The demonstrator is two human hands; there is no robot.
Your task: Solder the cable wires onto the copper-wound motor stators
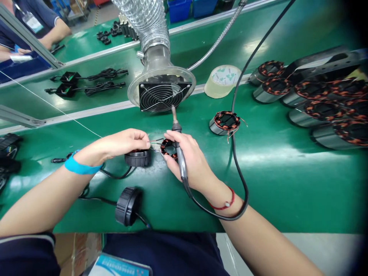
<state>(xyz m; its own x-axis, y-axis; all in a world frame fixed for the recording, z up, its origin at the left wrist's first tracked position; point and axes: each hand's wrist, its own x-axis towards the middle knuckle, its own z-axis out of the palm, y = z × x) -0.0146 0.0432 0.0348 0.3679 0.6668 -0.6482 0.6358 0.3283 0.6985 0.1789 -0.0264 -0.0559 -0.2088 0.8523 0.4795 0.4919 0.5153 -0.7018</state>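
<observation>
My left hand point(129, 142) pinches a thin wire over a ribbed black cap point(138, 158), which sits on the green bench. In my right hand point(192, 159) lies a soldering iron point(180, 159), its tip pointing away from me towards the fan. The fingers of that same hand also rest around a small motor stator point(168, 148) with copper windings. Thin leads run between the stator and my left fingertips. Closer to me, a second black cap point(128, 207) lies tipped on its side with a cable attached.
A fume extractor fan point(162, 96) hangs at the bench's back. One stator point(225, 122) stands right of my hands, by the iron's cord point(236, 161). Several stators point(313, 111) crowd the right. A tape roll point(222, 81) is behind. Another person's arm point(59, 32) shows top left.
</observation>
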